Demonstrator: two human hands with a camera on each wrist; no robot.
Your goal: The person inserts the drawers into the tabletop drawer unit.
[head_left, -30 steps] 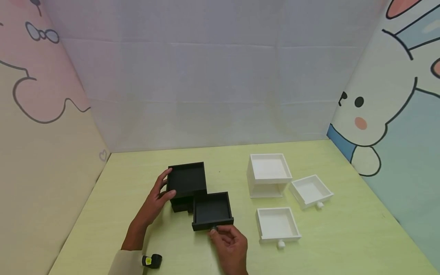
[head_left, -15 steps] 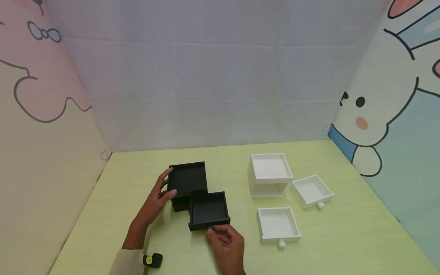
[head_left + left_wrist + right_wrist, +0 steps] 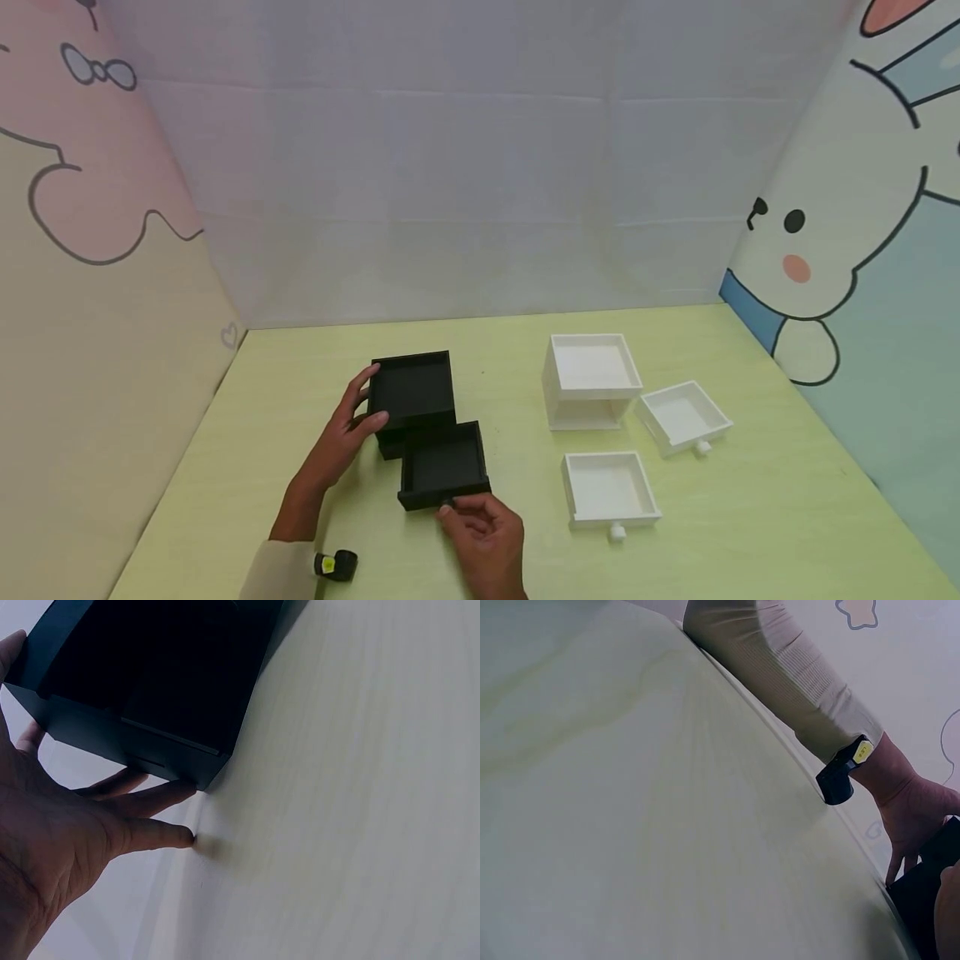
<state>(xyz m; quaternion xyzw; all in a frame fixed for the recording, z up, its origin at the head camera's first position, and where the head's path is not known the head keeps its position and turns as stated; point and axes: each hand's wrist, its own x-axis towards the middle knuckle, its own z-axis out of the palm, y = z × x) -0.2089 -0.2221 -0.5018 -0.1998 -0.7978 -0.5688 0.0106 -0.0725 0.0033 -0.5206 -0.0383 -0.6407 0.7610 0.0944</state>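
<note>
Off to One Side, and a Jam Is the Danger

Two hands at work on the worktop [image 3: 525, 533], and it's a tight one! The left hand [image 3: 341, 437] grips the black cabinet [image 3: 411, 387] at its left side, thumb by the front corner. The right hand [image 3: 483, 533] pinches the small knob [image 3: 447, 503] of the black drawer [image 3: 445, 461], which sits right at the cabinet's front but out to the right of it. Is its rear edge inside the opening? Black against black, and I cannot tell.

Here's the trouble: that sideways offset. Push straight from here and, I'd judge, the drawer's right rear corner catches the cabinet's side wall. Then there's the grip itself, fingertips on one little knob, so any resistance at a corner could swing the drawer round and wedge it askew. Press harder against a jam and the cabinet may slide back or twist, because the left hand steadies only one side. And watch that left thumb, close enough to the front edge to be nipped if the drawer's front panel veers over.

Out to the right, the nearer white drawer [image 3: 609, 487] stands well apart, a risk only if the right arm swings wide.
</note>
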